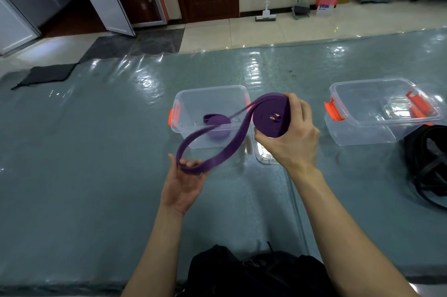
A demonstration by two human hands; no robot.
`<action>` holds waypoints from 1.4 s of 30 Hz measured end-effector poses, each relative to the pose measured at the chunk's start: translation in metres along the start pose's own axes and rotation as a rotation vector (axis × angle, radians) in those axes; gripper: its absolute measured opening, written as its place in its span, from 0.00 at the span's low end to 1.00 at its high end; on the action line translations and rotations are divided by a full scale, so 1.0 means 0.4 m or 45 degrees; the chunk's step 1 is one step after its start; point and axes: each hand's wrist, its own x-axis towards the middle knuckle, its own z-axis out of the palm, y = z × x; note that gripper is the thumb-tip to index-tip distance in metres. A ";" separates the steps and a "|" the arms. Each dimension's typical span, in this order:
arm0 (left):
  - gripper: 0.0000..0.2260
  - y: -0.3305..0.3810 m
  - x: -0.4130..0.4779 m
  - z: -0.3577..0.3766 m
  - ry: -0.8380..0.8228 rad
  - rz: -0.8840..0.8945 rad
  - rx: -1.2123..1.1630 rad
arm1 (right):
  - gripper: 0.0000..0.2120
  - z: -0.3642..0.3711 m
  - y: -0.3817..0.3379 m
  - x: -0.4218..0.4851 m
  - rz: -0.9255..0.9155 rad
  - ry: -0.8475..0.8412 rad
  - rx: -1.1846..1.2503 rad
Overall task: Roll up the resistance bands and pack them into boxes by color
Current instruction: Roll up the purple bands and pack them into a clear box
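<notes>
Right hand (pixel 294 136): grip closed round the coiled part of the flat purple resistance band (pixel 271 115). Fingers wrap over the top edge of the coil and the thumb presses its lower edge. The coil stands on edge with its flat face and small centre hole toward the camera. It is held in the air just right of centre frame.

From the upper left of the coil the unrolled remainder of the band leaves as a long loop running down and left, blurred along part of its length. The far end of that loop sits in the left hand (pixel 183 182). This hand is palm up with fingers curled upward inside the loop and the thumb outside it on the left, so the band passes between thumb and fingers. That grip looks loose.

Both forearms are bare. The left one enters from the bottom centre-left, the right one from the lower right, and both angle toward mid-frame. The right hand is higher in frame than the left.

Behind the loop stands a clear plastic box with orange latches (pixel 183 136), lid off, with a rolled purple band (pixel 217 125) lying inside. A clear lid (pixel 264 157) lies flat beneath the right hand. A second clear plastic box (pixel 362 136) stands well apart at the right, holding a clear piece with orange clips. A heap of black bands (pixel 430 176) lies at the right edge. All of these rest on the glossy grey-green surface (pixel 96 176).
</notes>
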 end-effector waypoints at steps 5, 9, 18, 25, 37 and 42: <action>0.24 0.020 0.027 -0.029 0.197 -0.194 0.257 | 0.45 -0.001 -0.013 -0.003 -0.138 0.035 0.037; 0.16 0.017 0.030 0.006 0.465 -0.102 1.155 | 0.43 0.002 -0.035 -0.011 -0.367 0.008 0.098; 0.24 0.142 -0.055 0.401 -0.525 0.536 1.679 | 0.39 -0.004 -0.061 -0.016 -0.555 0.037 0.129; 0.17 0.121 -0.059 0.456 -0.491 0.559 1.677 | 0.41 -0.022 -0.067 -0.015 -0.606 0.088 0.122; 0.14 0.212 -0.046 0.479 -0.468 0.583 2.263 | 0.55 -0.080 -0.091 0.034 -0.235 -0.819 0.101; 0.14 0.213 -0.072 0.543 -0.720 0.825 2.986 | 0.28 -0.074 -0.128 0.053 -0.277 -0.833 0.059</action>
